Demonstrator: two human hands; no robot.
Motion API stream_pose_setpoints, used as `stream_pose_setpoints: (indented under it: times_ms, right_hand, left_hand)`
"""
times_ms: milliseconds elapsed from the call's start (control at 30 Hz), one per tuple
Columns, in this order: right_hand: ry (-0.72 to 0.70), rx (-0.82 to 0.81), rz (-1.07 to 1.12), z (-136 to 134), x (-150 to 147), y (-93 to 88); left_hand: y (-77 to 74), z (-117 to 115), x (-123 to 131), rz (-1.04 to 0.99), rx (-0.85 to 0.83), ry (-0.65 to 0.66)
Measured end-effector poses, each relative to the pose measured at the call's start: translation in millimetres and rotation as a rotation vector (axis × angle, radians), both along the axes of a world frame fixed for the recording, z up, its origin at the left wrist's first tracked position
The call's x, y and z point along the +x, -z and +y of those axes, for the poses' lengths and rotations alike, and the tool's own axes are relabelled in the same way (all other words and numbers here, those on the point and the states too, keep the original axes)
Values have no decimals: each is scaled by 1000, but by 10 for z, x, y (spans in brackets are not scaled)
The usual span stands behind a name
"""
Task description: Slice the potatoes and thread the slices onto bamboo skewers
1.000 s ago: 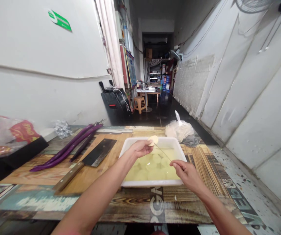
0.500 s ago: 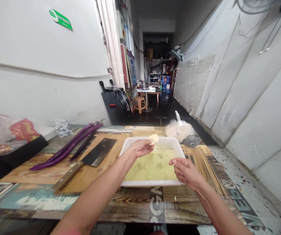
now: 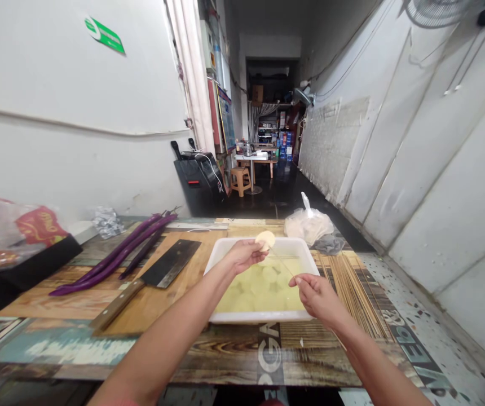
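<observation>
Over the far part of a white plastic tub (image 3: 263, 317), my left hand (image 3: 245, 255) pinches a thin, pale yellow round slice (image 3: 265, 241), perhaps potato. My right hand (image 3: 313, 290), above the tub's right side, grips a thin wooden skewer (image 3: 283, 263) near its lower end. The skewer slants up and left, its tip at the edge of the slice; whether it pierces the slice I cannot tell. Yellowish liquid (image 3: 255, 299) fills the tub, with pale round slices visible under its surface.
Many loose skewers (image 3: 355, 293) lie right of the tub. On the left, a cleaver (image 3: 172, 263) rests on a wooden cutting board (image 3: 141, 318), beside long purple eggplants (image 3: 119, 256). A knotted plastic bag (image 3: 309, 225) sits behind the tub; a black box (image 3: 26, 270) stands far left.
The slice has turned to face the camera more fully. My right hand has shifted slightly left with the skewer; my left hand stays nearly in place.
</observation>
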State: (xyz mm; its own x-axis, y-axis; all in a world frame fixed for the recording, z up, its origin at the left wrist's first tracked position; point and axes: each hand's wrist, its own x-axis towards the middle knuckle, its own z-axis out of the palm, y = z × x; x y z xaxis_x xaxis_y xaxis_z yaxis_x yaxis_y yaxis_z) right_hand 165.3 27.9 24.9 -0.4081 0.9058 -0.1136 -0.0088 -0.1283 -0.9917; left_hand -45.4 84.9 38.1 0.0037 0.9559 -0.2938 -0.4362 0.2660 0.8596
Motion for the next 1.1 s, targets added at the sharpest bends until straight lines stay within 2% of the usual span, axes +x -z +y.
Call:
stream_pose_setpoints:
  times_ms: [133,233,300,433,467,533,633,867,1000,1100]
  right_hand:
    - [-117,-193,136,90,104,-51]
    - [-125,-179,104,114,135,-54]
    - [-56,-12,-51,85,116,-32]
    - [112,572,-450,-14,67,33]
    - [131,664,-522,-31,62,47]
    - [140,729,-606,-45,62,67]
    - [117,681,-582,-27,65,76]
    - [63,418,-389,13,33,73]
    - [42,312,-293,1,6,64]
    - [39,215,-202,-14,-15,36]
  left_hand:
    - [-29,-10,-18,-74,-15,46]
    - [-25,-7,-21,-110,-22,63]
    - [-9,-3,-13,-63,-17,44]
    - [16,-5,15,9,-1,51]
    - [16,-9,24,10,-1,63]
    - [13,-16,43,10,-5,80]
    - [9,-19,69,27,8,55]
    - [12,-35,94,138,87,-129]
    - [6,-69,145,252,200,-225]
    - [4,-80,167,270,240,-233]
